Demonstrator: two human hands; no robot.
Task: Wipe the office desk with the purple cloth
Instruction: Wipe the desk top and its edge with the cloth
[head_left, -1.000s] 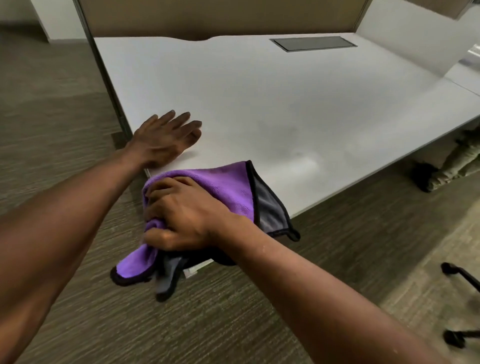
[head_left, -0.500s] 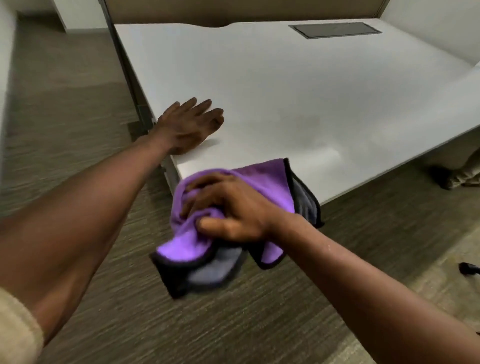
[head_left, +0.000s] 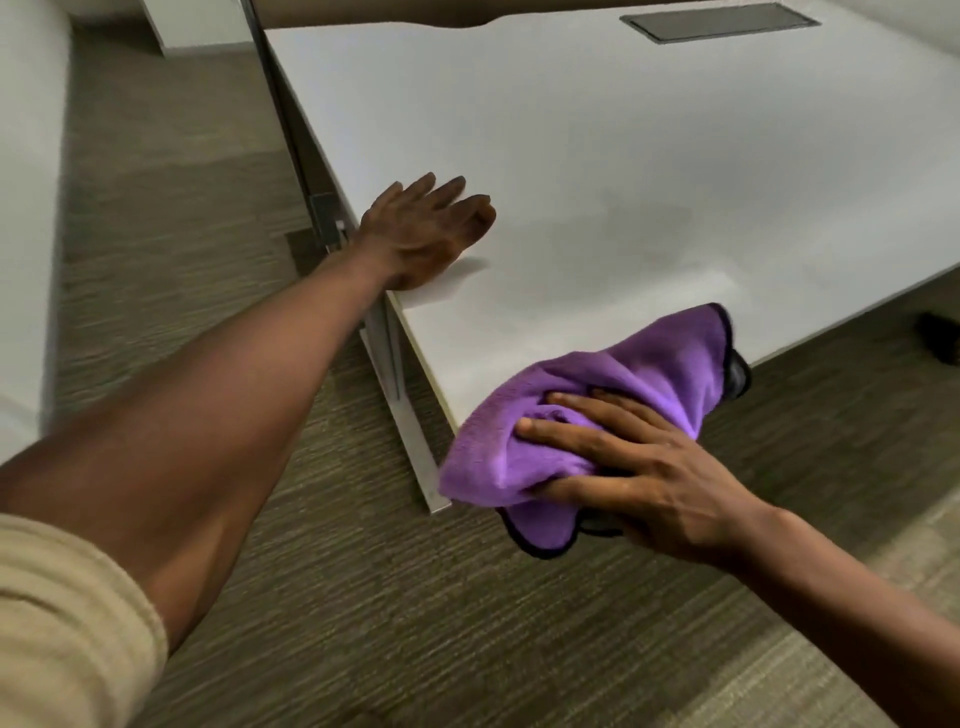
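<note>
Right hand (head_left: 660, 483) clutching purple cloth (head_left: 613, 400) at desk (head_left: 623, 156) corner, left hand (head_left: 426, 234) flat, empty.

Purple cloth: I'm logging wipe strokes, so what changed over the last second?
The right hand, gripping the bunched purple microfibre cloth throughout, slid it rightward along the near edge of the white office desk, away from the corner. The left hand stayed flat on the desk by its left edge.
</note>
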